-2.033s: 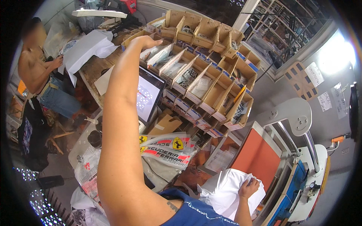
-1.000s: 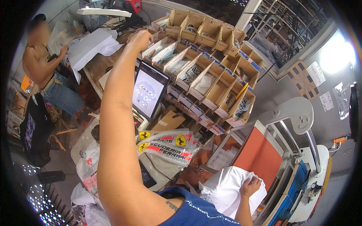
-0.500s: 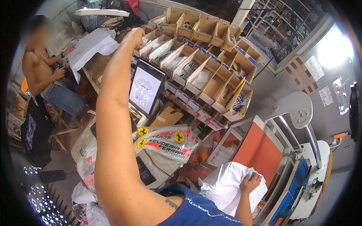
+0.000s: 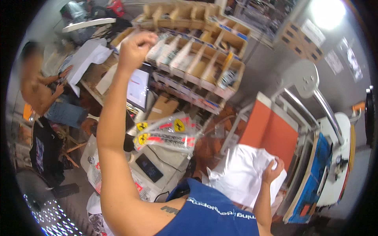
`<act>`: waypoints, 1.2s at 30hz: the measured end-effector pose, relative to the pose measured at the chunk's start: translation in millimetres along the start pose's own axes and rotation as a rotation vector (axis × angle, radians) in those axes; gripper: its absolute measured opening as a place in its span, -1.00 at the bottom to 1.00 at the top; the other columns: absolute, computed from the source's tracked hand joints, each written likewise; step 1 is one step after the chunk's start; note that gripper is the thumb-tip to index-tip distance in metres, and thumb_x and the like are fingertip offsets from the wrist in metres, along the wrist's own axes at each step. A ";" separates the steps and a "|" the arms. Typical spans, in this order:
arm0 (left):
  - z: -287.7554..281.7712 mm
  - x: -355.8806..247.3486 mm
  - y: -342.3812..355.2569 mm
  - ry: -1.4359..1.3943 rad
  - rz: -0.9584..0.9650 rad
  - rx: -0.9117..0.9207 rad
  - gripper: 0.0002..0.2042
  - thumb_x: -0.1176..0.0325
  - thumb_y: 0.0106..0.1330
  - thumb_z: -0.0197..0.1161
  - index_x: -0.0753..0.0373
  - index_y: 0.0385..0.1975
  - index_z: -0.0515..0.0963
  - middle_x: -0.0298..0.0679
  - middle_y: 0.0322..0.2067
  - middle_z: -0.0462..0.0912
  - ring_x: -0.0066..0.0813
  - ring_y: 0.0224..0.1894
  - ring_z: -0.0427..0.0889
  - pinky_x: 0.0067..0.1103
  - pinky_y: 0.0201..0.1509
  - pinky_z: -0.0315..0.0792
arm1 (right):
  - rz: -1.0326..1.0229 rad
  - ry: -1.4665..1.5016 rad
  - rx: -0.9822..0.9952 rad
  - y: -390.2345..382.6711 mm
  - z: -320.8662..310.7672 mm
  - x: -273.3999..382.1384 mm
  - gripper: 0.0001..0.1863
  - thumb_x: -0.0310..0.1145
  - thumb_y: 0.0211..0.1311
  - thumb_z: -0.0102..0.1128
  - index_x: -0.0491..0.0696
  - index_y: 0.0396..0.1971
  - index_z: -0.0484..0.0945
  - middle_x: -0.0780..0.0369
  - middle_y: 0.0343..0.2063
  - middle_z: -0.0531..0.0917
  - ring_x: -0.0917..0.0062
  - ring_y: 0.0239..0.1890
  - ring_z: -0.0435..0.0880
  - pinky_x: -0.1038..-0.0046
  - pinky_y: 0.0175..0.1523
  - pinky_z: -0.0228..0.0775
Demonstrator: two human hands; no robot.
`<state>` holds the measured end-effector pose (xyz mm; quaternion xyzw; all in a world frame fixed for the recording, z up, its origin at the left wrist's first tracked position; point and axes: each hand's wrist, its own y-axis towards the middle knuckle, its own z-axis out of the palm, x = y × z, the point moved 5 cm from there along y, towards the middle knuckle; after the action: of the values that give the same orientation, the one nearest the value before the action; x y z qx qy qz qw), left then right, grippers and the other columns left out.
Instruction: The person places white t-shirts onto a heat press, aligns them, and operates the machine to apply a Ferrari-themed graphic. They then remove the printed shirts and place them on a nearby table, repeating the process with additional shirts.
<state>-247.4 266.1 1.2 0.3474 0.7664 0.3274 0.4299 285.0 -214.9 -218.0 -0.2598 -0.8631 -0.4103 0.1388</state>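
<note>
My left hand [image 4: 138, 46] is raised on an outstretched arm at the near left end of the cardboard bins [image 4: 189, 65]. Its fingers are curled together; whatever may be between them is too blurred to tell. Just below that hand stands a tablet [image 4: 138, 90] with a lit, mostly white screen. At the lower right, my right hand [image 4: 272, 171] is closed on a raised fold of white cloth [image 4: 240, 173]. The cloth lies bunched over the near part of a heat press's orange-red pad [image 4: 267, 129].
Clear plastic strips with yellow emblems [image 4: 165, 131] and a dark phone [image 4: 149, 167] lie on a pale surface between my arms. The heat press's metal arm [image 4: 330, 106] rises at the right. Another person [image 4: 39, 86] works beside a white sheet [image 4: 84, 63] at the far left.
My left hand has drawn back from the bin it was reaching into. My right hand now pulls up a fold of the cloth. The tablet's picture differs, and the whole view has shifted.
</note>
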 end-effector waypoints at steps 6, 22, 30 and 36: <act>204.7 -267.9 -207.5 -0.614 -0.038 0.494 -0.59 0.84 0.12 0.20 0.33 -0.06 0.71 -0.03 -0.09 0.81 -0.14 -0.04 0.82 -0.49 0.08 0.63 | 0.416 0.639 0.752 -39.1 -14.6 31.4 -0.80 -0.37 0.45 0.28 -0.23 -0.21 0.69 0.22 -0.36 0.72 0.56 -0.23 0.67 0.47 -0.01 0.53; 339.4 -426.5 -373.1 -0.849 -1.113 1.084 -0.77 0.57 0.42 0.32 0.44 0.03 0.61 -0.13 -0.16 0.72 -0.53 -0.36 0.72 -0.56 -0.26 0.66 | 0.288 0.576 1.138 -62.7 -73.2 -37.4 -0.79 -0.33 0.31 0.39 -0.17 -0.24 0.72 0.01 -0.38 0.76 0.20 -0.33 0.75 0.25 -0.17 0.55; 359.2 -390.1 -306.0 -0.435 -0.429 0.548 -0.85 0.54 0.35 0.33 0.35 -0.12 0.67 -0.09 -0.13 0.72 -0.24 -0.20 0.76 -0.39 -0.10 0.65 | 0.557 0.308 0.710 3.4 -22.3 -74.6 -0.62 -0.32 0.20 0.50 -0.20 -0.05 0.68 0.07 -0.37 0.77 0.33 -0.32 0.76 0.33 -0.14 0.59; 371.2 -391.5 -304.3 -0.229 -0.004 0.674 -0.86 0.44 0.24 0.41 0.25 -0.22 0.68 -0.15 0.03 0.67 -0.07 0.25 0.55 -0.08 0.43 0.30 | 0.247 0.113 0.519 8.0 -36.7 -50.6 -0.56 -0.28 0.16 0.52 -0.17 -0.01 0.66 -0.05 0.07 0.66 0.12 0.07 0.67 0.20 0.11 0.51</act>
<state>157.6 -142.7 -227.9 0.5026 0.7789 0.0144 0.3749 332.2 -256.2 -212.9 -0.2956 -0.8919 -0.1696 0.2974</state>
